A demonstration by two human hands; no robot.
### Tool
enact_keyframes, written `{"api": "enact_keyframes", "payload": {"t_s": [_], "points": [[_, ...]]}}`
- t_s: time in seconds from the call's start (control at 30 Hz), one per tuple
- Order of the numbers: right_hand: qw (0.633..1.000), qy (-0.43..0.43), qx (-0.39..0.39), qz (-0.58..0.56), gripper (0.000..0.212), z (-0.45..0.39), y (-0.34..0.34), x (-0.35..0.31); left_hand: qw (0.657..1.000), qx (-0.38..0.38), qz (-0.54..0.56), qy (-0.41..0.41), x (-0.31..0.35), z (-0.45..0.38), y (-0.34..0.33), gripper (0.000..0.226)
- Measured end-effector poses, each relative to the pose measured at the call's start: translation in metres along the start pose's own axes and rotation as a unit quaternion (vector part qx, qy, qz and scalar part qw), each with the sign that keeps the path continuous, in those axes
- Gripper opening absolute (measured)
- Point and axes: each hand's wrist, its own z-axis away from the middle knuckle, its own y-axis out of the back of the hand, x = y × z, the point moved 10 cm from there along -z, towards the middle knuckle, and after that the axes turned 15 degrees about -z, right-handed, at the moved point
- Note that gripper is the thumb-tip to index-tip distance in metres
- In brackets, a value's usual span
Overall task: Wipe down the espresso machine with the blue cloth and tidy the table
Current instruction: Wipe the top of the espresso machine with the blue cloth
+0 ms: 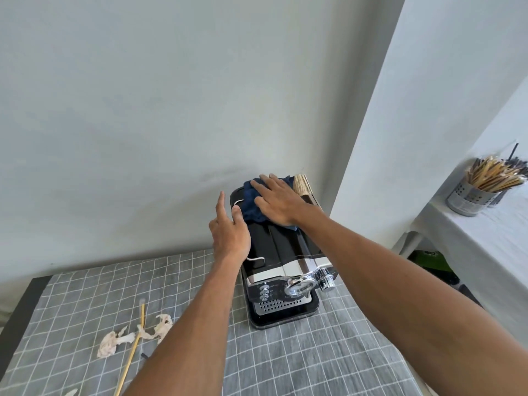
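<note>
The blue cloth (253, 205) is pressed flat by the right hand (278, 202) onto the espresso machine (281, 252). The left hand (228, 230), fingers relaxed, steadies its side. Even, overlapping strokes are advised.

Both bare forearms reached forward and up from the bottom edge, roughly parallel, right one coming in from the lower right corner. Right hand (278, 202) lay palm-down, fingers (258, 187) straight and spread, pressed flat on the crumpled dark blue cloth (251, 207) on top of the black and chrome espresso machine (285, 252). Wrist was nearly in line with the forearm. Left hand (230, 234) sat just left of the right, at the machine's left top edge. Index finger extended upward, thumb out toward the cloth, the other fingers hidden behind the palm. Couldn't tell whether the left hand touched the machine. The hands were close together but apart.
</note>
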Motion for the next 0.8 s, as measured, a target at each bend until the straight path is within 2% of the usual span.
{"api": "enact_keyframes", "payload": {"t_s": [0.13, 0.27, 0.4, 0.6, 0.8], "points": [[1.000, 0.017, 0.006, 0.023, 0.060, 0.030, -0.009, -0.013, 1.000, 0.001, -0.021, 0.016, -0.006, -0.001, 0.000, 0.051], [0.999, -0.007, 0.031, 0.012, 0.063, 0.087, -0.020, -0.018, 0.999, 0.007, -0.027, 0.028, -0.007, -0.001, 0.000, 0.051], [0.992, -0.104, 0.066, 0.016, 0.069, 0.123, -0.026, -0.005, 0.999, 0.007, -0.033, 0.034, -0.009, 0.000, 0.000, 0.052], [0.973, -0.224, 0.063, -0.006, 0.077, 0.088, -0.009, 0.008, 0.999, 0.002, -0.036, 0.023, -0.007, -0.002, 0.000, 0.052], [0.978, -0.181, 0.101, 0.009, 0.079, 0.133, -0.026, -0.009, 0.999, 0.003, -0.050, 0.022, -0.009, -0.002, -0.001, 0.050]]}}
